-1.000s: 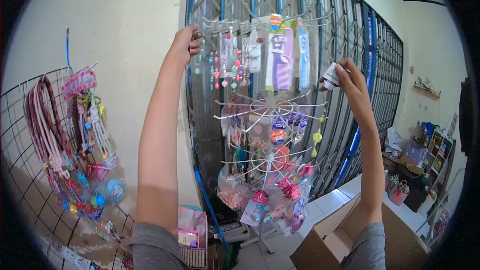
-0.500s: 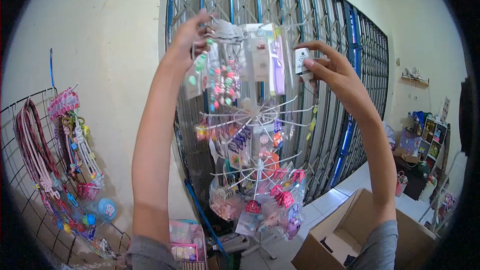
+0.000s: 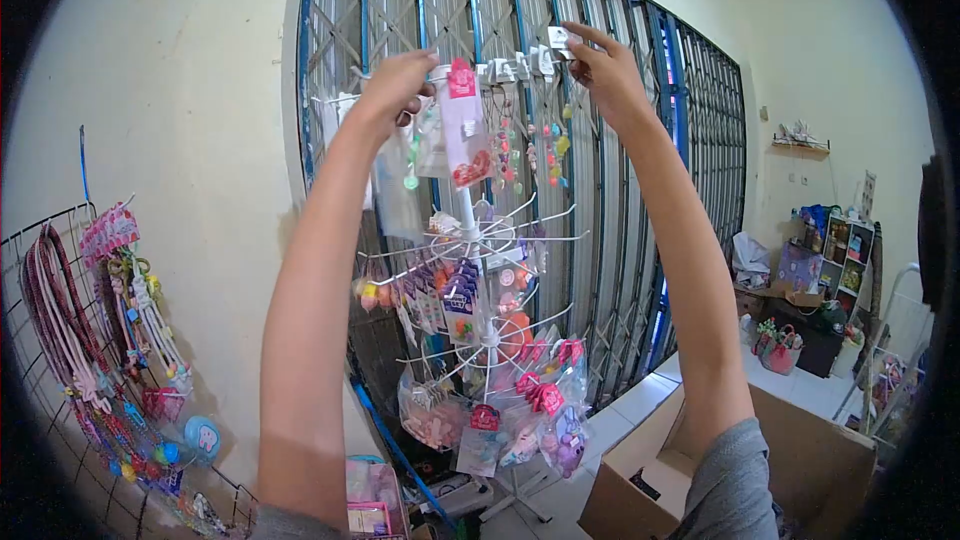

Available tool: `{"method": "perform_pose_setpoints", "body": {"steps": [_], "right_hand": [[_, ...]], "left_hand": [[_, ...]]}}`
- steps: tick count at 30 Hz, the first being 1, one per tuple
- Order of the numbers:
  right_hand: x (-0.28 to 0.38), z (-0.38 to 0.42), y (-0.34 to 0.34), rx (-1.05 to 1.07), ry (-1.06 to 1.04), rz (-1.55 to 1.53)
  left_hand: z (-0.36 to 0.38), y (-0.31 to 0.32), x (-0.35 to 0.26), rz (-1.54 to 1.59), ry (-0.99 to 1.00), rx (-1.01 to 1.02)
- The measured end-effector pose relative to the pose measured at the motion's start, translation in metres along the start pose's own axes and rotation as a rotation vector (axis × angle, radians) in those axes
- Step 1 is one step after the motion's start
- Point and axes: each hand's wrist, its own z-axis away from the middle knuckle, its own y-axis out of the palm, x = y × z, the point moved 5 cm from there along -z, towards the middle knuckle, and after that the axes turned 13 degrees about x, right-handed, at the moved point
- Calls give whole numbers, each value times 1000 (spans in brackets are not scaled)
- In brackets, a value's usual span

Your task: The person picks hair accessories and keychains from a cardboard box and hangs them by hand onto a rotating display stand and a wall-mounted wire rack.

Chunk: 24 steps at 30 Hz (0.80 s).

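A white rotating display rack (image 3: pixel 466 210) stands in front of me, hung with small accessories on several tiers. My left hand (image 3: pixel 398 90) is at its top tier with fingers curled; what they grip is hidden. Right beside it hangs a clear packet with a pink header (image 3: pixel 462 125). My right hand (image 3: pixel 608 70) pinches a white tag (image 3: pixel 560 38) between thumb and fingers at the tier's right end. Between the hands, colourful beaded straps (image 3: pixel 505 145) dangle from white tags along the top tier.
Behind the rack is a folding metal gate (image 3: pixel 640 240). An open cardboard box (image 3: pixel 630 480) sits on the floor at lower right. At left, a black wire grid (image 3: pixel 35 320) holds cords and beaded strings. A basket of packets (image 3: pixel 372 490) stands below my left arm.
The view has shifted, and the rack's top tier has turned, bringing the pink-header packet to the front. My right hand has moved up and left with a white tag. White cards no longer show at my left fingers.
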Motion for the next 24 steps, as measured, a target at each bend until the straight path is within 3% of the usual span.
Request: {"method": "perform_pose_setpoints", "body": {"steps": [3, 11, 15, 22, 24], "right_hand": [[-25, -5, -12, -95, 197, -282], [-63, -15, -37, -147, 247, -418], [-66, -18, -37, -121, 187, -373], [-74, -15, -27, -86, 313, -251], [-78, -13, -20, -11, 271, -120]], "left_hand": [[-4, 17, -4, -1, 1, 37], [-12, 28, -12, -35, -8, 20], [-5, 23, -13, -63, -5, 6], [8, 3, -10, 49, 136, -93], [10, -6, -7, 210, 170, -119]]}}
